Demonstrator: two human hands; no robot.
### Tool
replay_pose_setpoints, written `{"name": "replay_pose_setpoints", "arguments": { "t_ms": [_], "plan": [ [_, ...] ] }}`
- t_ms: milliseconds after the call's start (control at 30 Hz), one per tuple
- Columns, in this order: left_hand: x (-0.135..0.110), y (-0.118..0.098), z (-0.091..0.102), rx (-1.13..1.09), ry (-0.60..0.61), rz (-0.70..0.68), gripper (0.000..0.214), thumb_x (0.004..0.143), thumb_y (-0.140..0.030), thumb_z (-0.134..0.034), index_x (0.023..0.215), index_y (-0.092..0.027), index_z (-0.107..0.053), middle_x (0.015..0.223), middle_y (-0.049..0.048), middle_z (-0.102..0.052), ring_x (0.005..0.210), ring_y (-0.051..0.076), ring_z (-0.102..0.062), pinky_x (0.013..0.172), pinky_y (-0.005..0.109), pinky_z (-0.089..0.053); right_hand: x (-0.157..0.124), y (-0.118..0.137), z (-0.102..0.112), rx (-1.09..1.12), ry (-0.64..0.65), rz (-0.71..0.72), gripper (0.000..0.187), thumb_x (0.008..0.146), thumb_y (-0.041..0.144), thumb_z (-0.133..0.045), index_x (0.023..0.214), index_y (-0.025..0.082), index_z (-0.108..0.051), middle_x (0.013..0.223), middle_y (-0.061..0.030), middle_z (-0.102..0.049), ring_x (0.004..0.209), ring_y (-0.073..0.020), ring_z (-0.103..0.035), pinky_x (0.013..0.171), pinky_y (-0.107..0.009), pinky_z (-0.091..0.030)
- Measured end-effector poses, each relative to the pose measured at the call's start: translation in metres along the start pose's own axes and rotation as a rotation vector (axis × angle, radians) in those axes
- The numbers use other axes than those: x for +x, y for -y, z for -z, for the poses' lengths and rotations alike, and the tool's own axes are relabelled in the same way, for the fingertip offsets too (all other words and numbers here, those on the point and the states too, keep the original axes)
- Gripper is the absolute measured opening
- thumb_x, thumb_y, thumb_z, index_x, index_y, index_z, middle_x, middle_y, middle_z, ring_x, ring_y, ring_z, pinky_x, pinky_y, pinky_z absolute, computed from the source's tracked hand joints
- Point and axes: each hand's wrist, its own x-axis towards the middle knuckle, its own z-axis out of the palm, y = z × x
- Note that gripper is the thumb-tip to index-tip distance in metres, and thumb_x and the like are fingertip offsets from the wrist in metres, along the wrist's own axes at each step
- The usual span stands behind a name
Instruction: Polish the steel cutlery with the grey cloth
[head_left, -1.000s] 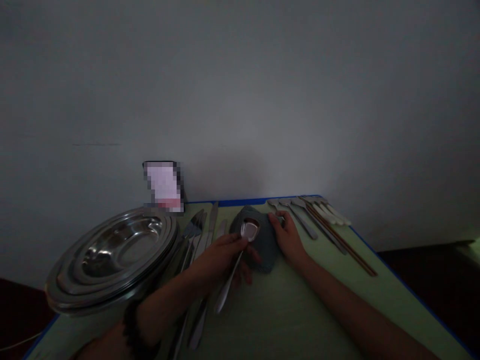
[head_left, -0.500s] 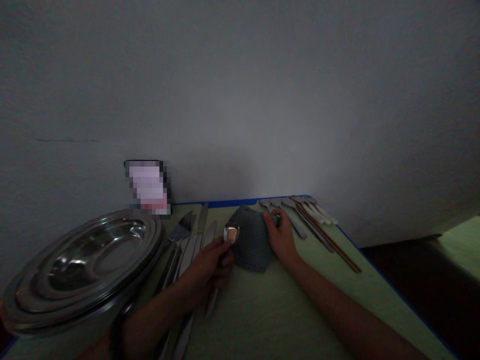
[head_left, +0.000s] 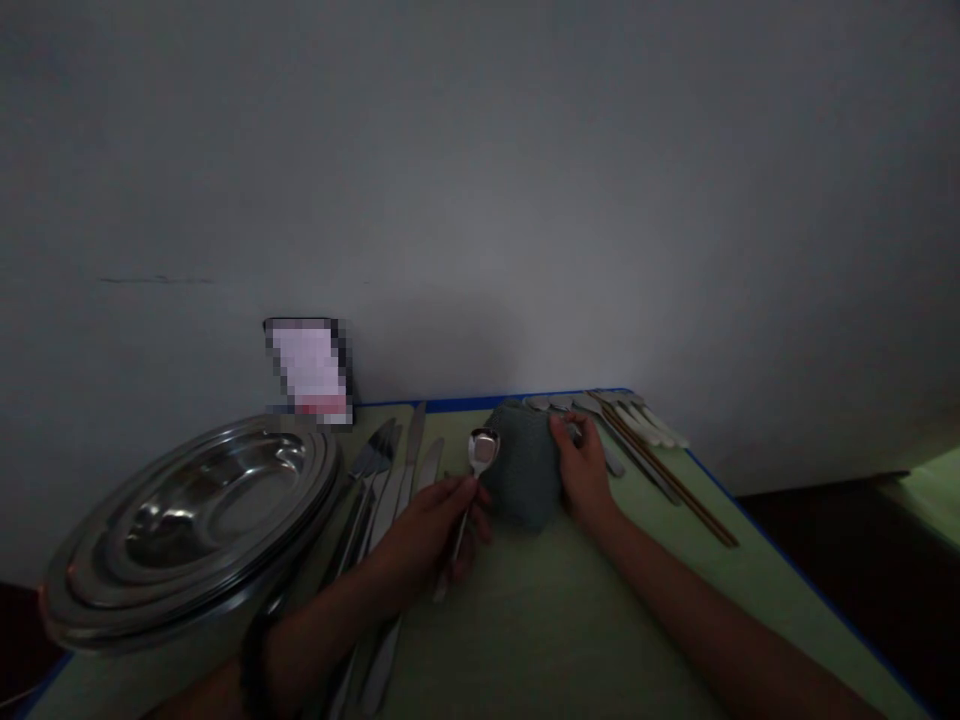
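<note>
My left hand (head_left: 435, 520) is closed on the handle of a metal spoon (head_left: 483, 450), bowl pointing up and away, just left of a grey-blue knitted cloth (head_left: 523, 470). My right hand (head_left: 583, 475) rests on the right side of that cloth, fingers curled against it. Both sit on a pale green table (head_left: 555, 620) with a blue edge.
A stack of steel plates (head_left: 187, 520) stands at the left. Knives and forks (head_left: 390, 470) lie in a row beside it. More spoons and chopsticks (head_left: 652, 440) lie at the far right. A blurred-out card (head_left: 309, 368) leans on the grey wall.
The left hand lifted the spoon off the cloth and moved it a little left, then held it upright beside the cloth. The right hand stayed on the cloth. The view swayed sideways.
</note>
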Motion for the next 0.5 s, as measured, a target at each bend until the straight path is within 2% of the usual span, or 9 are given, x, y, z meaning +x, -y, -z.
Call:
{"name": "replay_pose_setpoints", "arguments": {
  "t_ms": [100,167,233,300,333,400,500],
  "plan": [
    [-0.003,-0.001,-0.004,0.141,-0.039,0.003,0.028,0.087,-0.043,-0.039,0.083,-0.019,-0.05,0.045,-0.0084,-0.049,0.024,0.004,-0.025,0.025,0.014,-0.017,0.0,0.015,0.003,0.084,-0.062,0.017,0.036,0.069,0.05,-0.057,0.088,0.022,-0.046,0.06,0.0054,-0.045,0.054,-0.0126,-0.043,0.049,-0.024,-0.033],
    [-0.004,-0.001,-0.007,0.231,-0.049,-0.008,0.028,0.087,-0.041,-0.037,0.08,-0.018,-0.051,0.043,-0.0089,-0.045,0.026,0.005,-0.027,0.027,0.015,-0.017,-0.007,0.028,0.002,0.117,-0.045,0.071,0.033,0.069,0.046,-0.059,0.087,0.022,-0.046,0.061,0.0053,-0.047,0.055,-0.0126,-0.044,0.052,-0.024,-0.035],
    [-0.004,-0.001,-0.009,0.327,-0.054,-0.048,0.026,0.087,-0.036,-0.036,0.078,-0.017,-0.052,0.045,-0.008,-0.043,0.031,0.006,-0.033,0.03,0.016,-0.022,-0.018,0.035,-0.002,0.131,0.097,0.169,0.025,0.078,0.045,-0.048,0.086,0.021,-0.048,0.066,0.0023,-0.051,0.06,-0.0139,-0.048,0.057,-0.026,-0.038],
    [-0.005,0.0,-0.01,0.4,-0.073,-0.109,0.021,0.085,-0.029,-0.039,0.074,-0.016,-0.052,0.049,-0.0062,-0.045,0.039,0.008,-0.039,0.037,0.017,-0.029,-0.03,0.034,-0.007,0.171,0.279,0.231,0.027,0.087,0.043,-0.033,0.097,0.022,-0.048,0.072,-0.0002,-0.055,0.067,-0.0154,-0.052,0.065,-0.029,-0.041],
    [-0.006,0.001,-0.01,0.425,-0.082,-0.139,0.02,0.084,-0.026,-0.04,0.073,-0.016,-0.052,0.051,-0.0055,-0.046,0.043,0.009,-0.041,0.041,0.018,-0.031,-0.035,0.031,-0.01,0.137,0.336,0.26,0.027,0.088,0.04,-0.033,0.103,0.022,-0.046,0.074,-0.0006,-0.056,0.071,-0.0158,-0.053,0.069,-0.03,-0.042],
    [-0.007,0.003,-0.009,0.448,-0.085,-0.182,0.018,0.085,-0.026,-0.039,0.075,-0.017,-0.051,0.053,-0.0054,-0.046,0.048,0.01,-0.042,0.045,0.019,-0.033,-0.04,0.022,-0.014,0.008,0.303,0.334,0.028,0.086,0.036,-0.041,0.109,0.022,-0.045,0.083,-0.0028,-0.054,0.077,-0.0163,-0.052,0.074,-0.032,-0.042],
    [-0.008,0.008,-0.008,0.456,-0.036,-0.231,0.02,0.088,-0.032,-0.036,0.082,-0.018,-0.049,0.055,-0.0066,-0.043,0.049,0.011,-0.04,0.046,0.021,-0.031,-0.041,0.011,-0.018,-0.155,0.188,0.423,0.035,0.08,0.034,-0.053,0.112,0.023,-0.045,0.097,-0.0058,-0.049,0.084,-0.0179,-0.049,0.076,-0.034,-0.043]
  ]
}}
